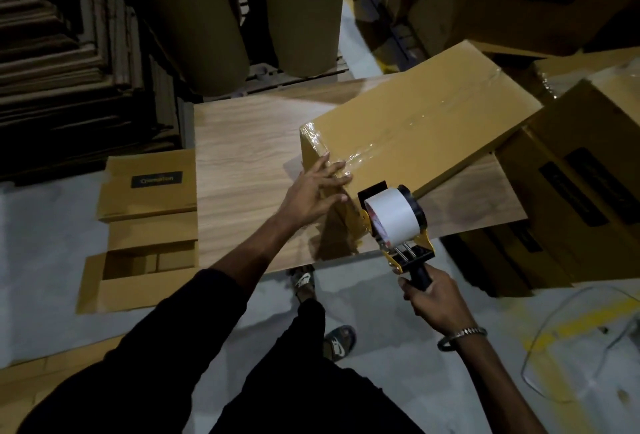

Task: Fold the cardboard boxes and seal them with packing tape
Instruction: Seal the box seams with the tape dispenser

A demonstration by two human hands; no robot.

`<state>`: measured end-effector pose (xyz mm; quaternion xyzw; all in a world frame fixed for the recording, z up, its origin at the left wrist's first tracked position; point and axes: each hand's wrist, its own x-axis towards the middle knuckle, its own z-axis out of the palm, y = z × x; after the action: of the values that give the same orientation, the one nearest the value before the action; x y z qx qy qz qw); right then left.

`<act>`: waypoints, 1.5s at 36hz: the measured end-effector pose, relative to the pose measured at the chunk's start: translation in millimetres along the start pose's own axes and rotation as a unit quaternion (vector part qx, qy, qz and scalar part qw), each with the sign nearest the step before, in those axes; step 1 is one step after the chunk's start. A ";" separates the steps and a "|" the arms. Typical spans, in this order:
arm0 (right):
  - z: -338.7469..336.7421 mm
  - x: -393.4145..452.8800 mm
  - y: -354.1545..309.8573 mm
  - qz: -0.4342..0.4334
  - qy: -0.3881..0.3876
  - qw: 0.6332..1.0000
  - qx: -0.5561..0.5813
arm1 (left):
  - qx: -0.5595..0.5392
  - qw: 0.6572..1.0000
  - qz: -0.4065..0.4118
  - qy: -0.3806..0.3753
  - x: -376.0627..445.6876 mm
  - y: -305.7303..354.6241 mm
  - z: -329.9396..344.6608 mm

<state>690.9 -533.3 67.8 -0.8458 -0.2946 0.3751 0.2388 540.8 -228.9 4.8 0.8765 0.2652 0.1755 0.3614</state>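
Observation:
A folded brown cardboard box [415,128] lies on a wooden table [242,170], with clear tape shining along its top seam and over its near end. My left hand [318,191] presses flat, fingers spread, on the box's near corner over the tape. My right hand [433,298] grips the black handle of a yellow-and-black tape dispenser [398,222] with a white tape roll. The dispenser's head sits against the near end face of the box, just right of my left hand.
An open cardboard box [145,260] and a flat one with a black label [152,184] lie left of the table. More boxes [571,191] crowd the right side. Large brown paper rolls [194,17] stand behind. A loose strap [554,329] curls on the floor at right.

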 end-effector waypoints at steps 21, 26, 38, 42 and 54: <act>8.6 -17.4 -5.0 -0.017 0.035 0.999 -0.001 | 0.074 0.995 0.070 0.003 -23.5 24.9 29.9; 3.6 -26.2 9.8 0.001 0.012 0.999 0.035 | 0.056 0.998 0.036 0.005 -21.4 26.4 29.0; 26.3 -10.5 17.3 0.136 -0.079 0.950 0.271 | 0.039 0.999 0.032 -0.021 -26.4 32.0 23.5; 30.9 -16.2 27.4 0.156 -0.088 0.934 0.308 | 0.032 0.999 0.027 -0.021 -26.7 32.0 23.5; 3.2 -14.9 41.3 0.141 0.031 0.927 0.345 | 0.120 0.986 -0.109 -0.036 -34.5 87.3 63.1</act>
<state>693.5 -572.2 47.4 -0.7549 -0.0171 0.4574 0.4697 574.3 -335.6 21.4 0.8850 0.3652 0.0698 0.2803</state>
